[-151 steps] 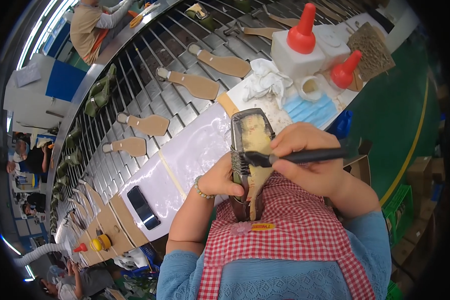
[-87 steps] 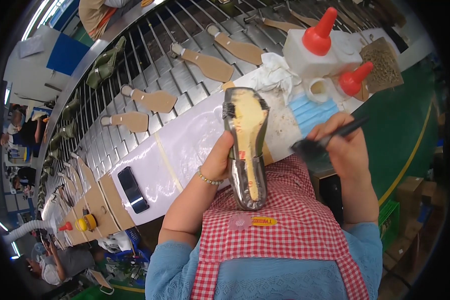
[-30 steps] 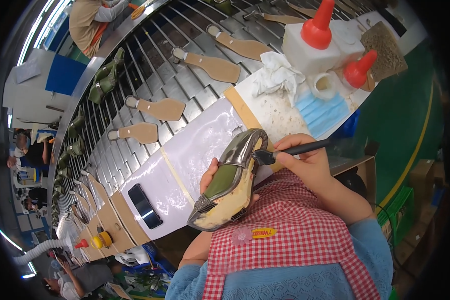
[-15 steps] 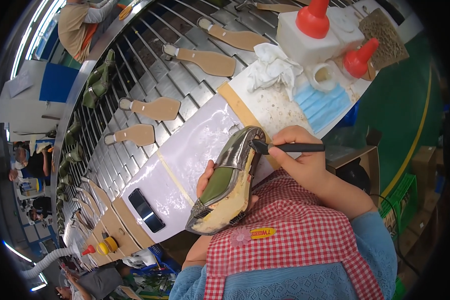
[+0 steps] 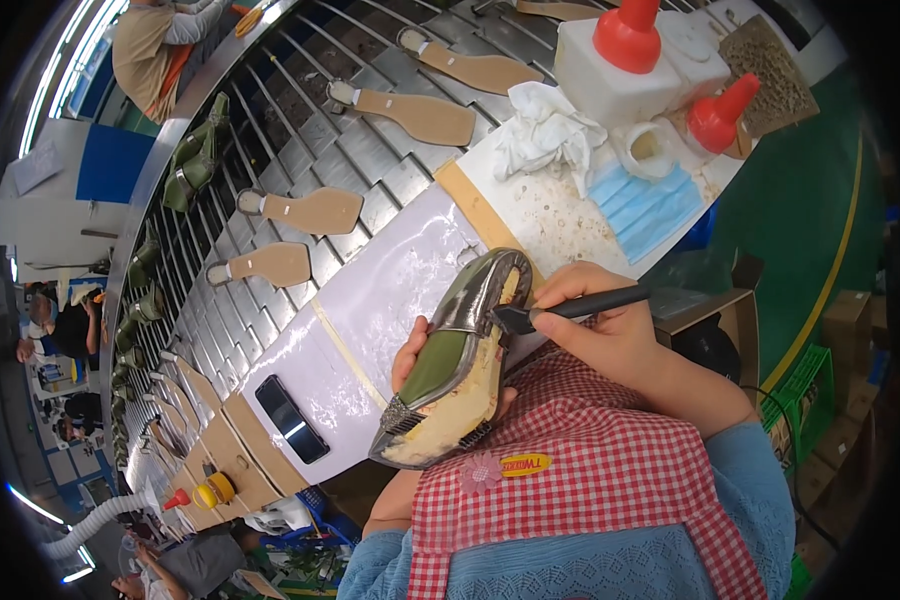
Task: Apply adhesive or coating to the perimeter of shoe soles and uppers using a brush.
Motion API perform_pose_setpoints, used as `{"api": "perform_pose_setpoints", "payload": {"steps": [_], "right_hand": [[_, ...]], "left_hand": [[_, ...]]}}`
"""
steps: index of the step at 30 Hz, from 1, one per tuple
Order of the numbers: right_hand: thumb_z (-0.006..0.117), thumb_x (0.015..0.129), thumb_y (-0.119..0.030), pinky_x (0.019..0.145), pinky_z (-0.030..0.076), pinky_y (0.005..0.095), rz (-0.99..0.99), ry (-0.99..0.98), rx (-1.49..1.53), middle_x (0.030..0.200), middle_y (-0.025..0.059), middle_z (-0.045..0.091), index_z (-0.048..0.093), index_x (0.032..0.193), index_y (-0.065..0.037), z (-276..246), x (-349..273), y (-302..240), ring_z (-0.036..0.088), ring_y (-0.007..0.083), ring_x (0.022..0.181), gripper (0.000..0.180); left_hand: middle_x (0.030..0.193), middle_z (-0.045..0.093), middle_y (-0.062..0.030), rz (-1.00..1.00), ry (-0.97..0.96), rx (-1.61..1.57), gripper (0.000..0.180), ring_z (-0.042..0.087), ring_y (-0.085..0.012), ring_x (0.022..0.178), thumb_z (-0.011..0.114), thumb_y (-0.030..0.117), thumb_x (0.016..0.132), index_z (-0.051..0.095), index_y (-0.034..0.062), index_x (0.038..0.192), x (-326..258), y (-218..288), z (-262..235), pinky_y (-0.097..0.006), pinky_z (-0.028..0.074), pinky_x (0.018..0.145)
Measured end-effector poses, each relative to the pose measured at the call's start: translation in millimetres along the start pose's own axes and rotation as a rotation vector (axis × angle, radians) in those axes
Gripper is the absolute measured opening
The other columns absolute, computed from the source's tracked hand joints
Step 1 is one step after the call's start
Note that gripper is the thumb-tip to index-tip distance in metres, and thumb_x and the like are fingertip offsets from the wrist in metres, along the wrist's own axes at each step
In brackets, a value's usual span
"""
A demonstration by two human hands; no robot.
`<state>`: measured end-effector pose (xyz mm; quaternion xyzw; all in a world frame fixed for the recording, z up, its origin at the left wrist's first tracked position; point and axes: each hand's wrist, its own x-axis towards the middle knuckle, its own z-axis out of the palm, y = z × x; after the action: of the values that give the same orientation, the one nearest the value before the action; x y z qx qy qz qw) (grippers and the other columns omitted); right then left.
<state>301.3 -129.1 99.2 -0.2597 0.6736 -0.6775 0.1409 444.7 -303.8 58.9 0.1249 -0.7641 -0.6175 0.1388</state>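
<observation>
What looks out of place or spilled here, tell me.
A blue face mask lies spread beside an open white jar, an odd spot for something worn; brownish specks dot the white work surface nearby, possibly dried drips.

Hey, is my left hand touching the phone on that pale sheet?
Apart. The head view shows a stretch of pale sheet between your left hand and the dark phone; that hand holds the green shoe.

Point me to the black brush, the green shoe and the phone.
Black brush (image 5: 600, 302), head view: on its handle.
Green shoe (image 5: 441, 362), head view: on its green side.
Phone (image 5: 290, 418), head view: on its dark screen.
</observation>
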Motion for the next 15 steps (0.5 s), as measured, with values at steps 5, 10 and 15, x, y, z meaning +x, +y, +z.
{"api": "perform_pose_setpoints", "payload": {"steps": [5,10,15], "right_hand": [[0.071,0.079,-0.002,0.074,0.047,0.0263,0.082,-0.068,0.105,0.089,0.0051,0.063,0.063,0.090,-0.003,-0.6,4.7,-16.9,0.059,0.0122,0.083,0.013],[0.070,0.080,0.001,0.084,0.045,0.0259,0.112,0.114,0.315,0.098,0.0074,0.062,0.061,0.097,0.000,-13.8,17.5,-33.4,0.058,0.0129,0.092,0.019],[0.069,0.080,0.002,0.084,0.045,0.0270,0.083,0.069,0.269,0.097,0.0096,0.063,0.061,0.095,0.001,-19.5,14.8,-40.8,0.059,0.0146,0.092,0.016]], "left_hand": [[0.138,0.038,-0.0180,0.122,-0.046,0.042,0.104,0.037,-0.0290,0.132,0.085,0.028,0.065,0.018,0.0007,0.140,21.5,24.5,-10.1,-0.038,0.029,0.110],[0.141,0.040,-0.0142,0.075,0.230,-0.810,0.073,0.040,-0.0310,0.129,0.061,0.038,0.087,0.026,0.0074,0.143,55.1,-20.6,-33.8,-0.048,0.033,0.108],[0.131,0.049,-0.0188,-0.126,0.065,-1.273,0.063,0.046,-0.0343,0.123,0.056,0.048,0.088,0.041,0.0084,0.135,122.4,-11.0,-86.1,-0.052,0.036,0.105]]}}
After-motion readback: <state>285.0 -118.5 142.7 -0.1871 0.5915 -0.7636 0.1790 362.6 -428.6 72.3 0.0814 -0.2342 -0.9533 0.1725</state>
